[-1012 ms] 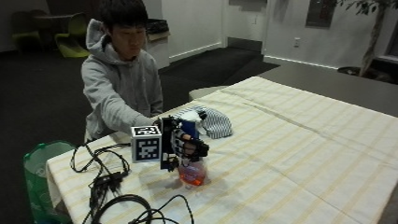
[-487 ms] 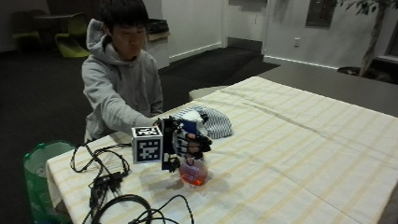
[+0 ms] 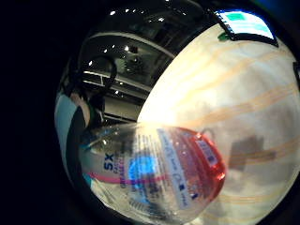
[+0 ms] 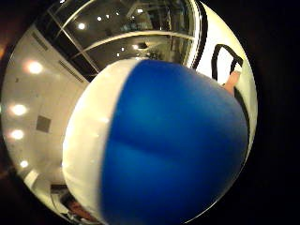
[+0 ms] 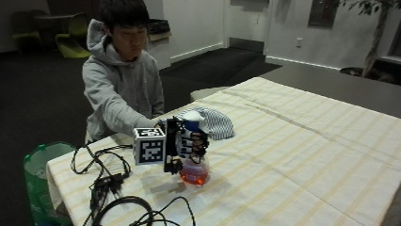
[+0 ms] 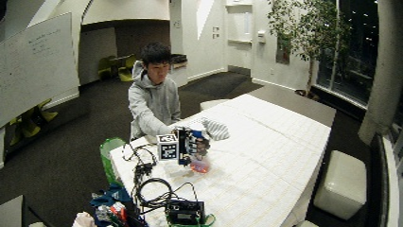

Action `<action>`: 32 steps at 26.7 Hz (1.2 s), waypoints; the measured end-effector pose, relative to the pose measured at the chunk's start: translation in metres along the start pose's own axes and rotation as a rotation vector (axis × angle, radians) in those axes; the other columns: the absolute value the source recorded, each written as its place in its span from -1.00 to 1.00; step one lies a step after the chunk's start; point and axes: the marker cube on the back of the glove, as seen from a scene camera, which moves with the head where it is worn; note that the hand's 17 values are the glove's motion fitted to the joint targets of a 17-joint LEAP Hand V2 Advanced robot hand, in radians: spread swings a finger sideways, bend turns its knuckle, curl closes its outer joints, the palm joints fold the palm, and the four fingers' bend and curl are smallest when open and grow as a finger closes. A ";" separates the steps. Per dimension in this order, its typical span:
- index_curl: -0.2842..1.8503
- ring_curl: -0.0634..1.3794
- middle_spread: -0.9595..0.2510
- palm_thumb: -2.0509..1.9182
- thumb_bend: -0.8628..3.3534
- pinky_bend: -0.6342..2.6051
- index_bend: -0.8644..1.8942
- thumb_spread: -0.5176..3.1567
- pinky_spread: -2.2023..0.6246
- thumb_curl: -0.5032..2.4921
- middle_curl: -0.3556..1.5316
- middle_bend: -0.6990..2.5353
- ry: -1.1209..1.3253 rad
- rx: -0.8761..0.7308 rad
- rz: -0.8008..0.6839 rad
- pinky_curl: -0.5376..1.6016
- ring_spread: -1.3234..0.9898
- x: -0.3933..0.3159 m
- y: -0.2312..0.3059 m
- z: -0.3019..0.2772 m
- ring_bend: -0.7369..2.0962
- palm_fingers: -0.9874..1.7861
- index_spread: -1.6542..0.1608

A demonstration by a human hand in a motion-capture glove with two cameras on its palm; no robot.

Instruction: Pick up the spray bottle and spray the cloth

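Fingers of your black-gloved right hand (image 5: 188,143) curl round the neck of the clear plastic spray bottle with the blue and white top and red liquid at the bottom (image 5: 194,170). You grip it just under the spray head. That is how the hands stand: the gloved one is closed on the bottle, and I cannot see your bare one.

You sit at the upper left of the outside view, and the bottle is a bit left of the middle, low in the frame. I cannot tell if its round base touches the surface with the pale yellow striped cover (image 5: 300,155) or hangs just above it. The bottle stands upright.

Behind the bottle, closer to you, lies the grey and white striped cloth (image 5: 213,123), bunched in a heap. The cloth and the bottle are near each other but apart.

Black cables (image 5: 106,181) lie in loops on the surface at the lower left. A green bin (image 5: 39,174) stands by the surface's left corner.

In the little finger side palm view the bottle (image 3: 154,173) is close, with its label and red liquid showing. In the thumb side palm view the blue and white spray head (image 4: 159,145) fills most of the frame.
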 end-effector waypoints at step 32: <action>-0.25 -0.27 0.43 0.54 -0.61 -0.38 -0.07 -0.68 0.36 -0.22 -0.09 -0.19 0.856 -0.952 -0.407 -0.13 -0.02 -0.185 0.131 0.034 -0.04 0.72 0.61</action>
